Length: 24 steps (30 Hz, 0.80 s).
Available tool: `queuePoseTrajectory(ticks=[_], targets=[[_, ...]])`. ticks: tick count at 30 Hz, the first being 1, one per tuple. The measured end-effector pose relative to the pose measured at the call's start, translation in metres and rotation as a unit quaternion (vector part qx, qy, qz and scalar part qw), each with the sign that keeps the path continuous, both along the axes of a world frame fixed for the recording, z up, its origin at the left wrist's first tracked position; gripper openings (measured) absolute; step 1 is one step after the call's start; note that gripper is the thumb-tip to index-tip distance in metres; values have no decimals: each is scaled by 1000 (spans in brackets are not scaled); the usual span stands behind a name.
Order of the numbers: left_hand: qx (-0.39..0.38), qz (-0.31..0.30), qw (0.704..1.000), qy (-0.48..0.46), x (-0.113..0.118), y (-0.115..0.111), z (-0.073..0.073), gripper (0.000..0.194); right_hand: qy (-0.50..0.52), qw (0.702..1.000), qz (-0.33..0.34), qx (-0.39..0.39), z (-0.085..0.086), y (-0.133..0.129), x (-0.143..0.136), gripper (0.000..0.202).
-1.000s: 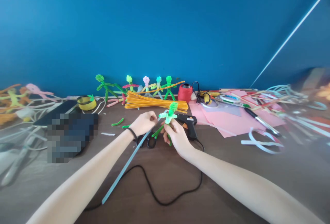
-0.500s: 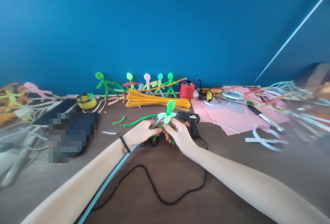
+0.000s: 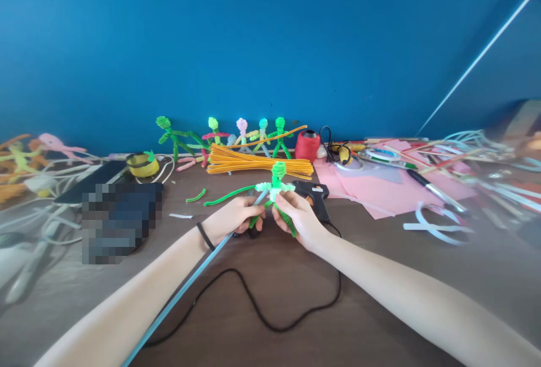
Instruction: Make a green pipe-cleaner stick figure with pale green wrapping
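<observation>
Two hands hold one little green figure [image 3: 276, 186] made of fuzzy wire, up just above the brown table [image 3: 380, 277], in front of the black glue gun [image 3: 315, 197]. The right hand [image 3: 298, 217] pinches its body and one green leg with closed fingers. The left hand [image 3: 232, 216] is closed on the other leg and on one long pale blue wire [image 3: 190, 282] that runs back along the arm.

The figure looks very light and soft on the outside, but bendy, so a hard squeeze would likely spoil its shape. The thick middle looks like the best place to hold it.

Five finished figures [image 3: 240, 136] stand in a row by the blue wall. One bunch of orange wires [image 3: 253, 165] lies in front of them, beside one red spool [image 3: 307, 146]. Two loose green pieces [image 3: 195, 197] lie on the table.
</observation>
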<state>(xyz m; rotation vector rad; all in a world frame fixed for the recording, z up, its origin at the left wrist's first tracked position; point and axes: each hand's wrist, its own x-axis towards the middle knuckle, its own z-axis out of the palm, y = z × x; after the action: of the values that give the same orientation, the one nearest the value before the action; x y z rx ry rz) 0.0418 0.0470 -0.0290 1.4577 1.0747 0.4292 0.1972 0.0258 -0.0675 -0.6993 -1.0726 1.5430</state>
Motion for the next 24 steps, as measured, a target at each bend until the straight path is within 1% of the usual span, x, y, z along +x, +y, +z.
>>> queuePoseTrajectory(ticks=[5,7,10,12,14,16,20,24], targets=[[24,-8,999,20,0,-1,1,21,17,999,35,4,-2,2,0,23],[38,-14,999,22,2,-3,2,25,12,999,37,12,-3,3,-1,24],[61,-22,998,17,5,-8,5,38,-13,999,37,23,-5,2,-2,23],[68,-11,997,30,7,-10,6,48,-39,998,39,34,-5,1,-2,22],[61,5,997,39,8,-12,6,58,-70,995,52,53,-4,0,-2,24],[45,15,998,39,7,-12,6,63,-87,992,63,68,-2,-1,-1,26],[39,32,997,58,6,-11,5,66,-92,990,71,77,-3,-2,-1,21],[50,31,996,68,6,-10,5,66,-105,989,74,76,-4,-1,-1,23]])
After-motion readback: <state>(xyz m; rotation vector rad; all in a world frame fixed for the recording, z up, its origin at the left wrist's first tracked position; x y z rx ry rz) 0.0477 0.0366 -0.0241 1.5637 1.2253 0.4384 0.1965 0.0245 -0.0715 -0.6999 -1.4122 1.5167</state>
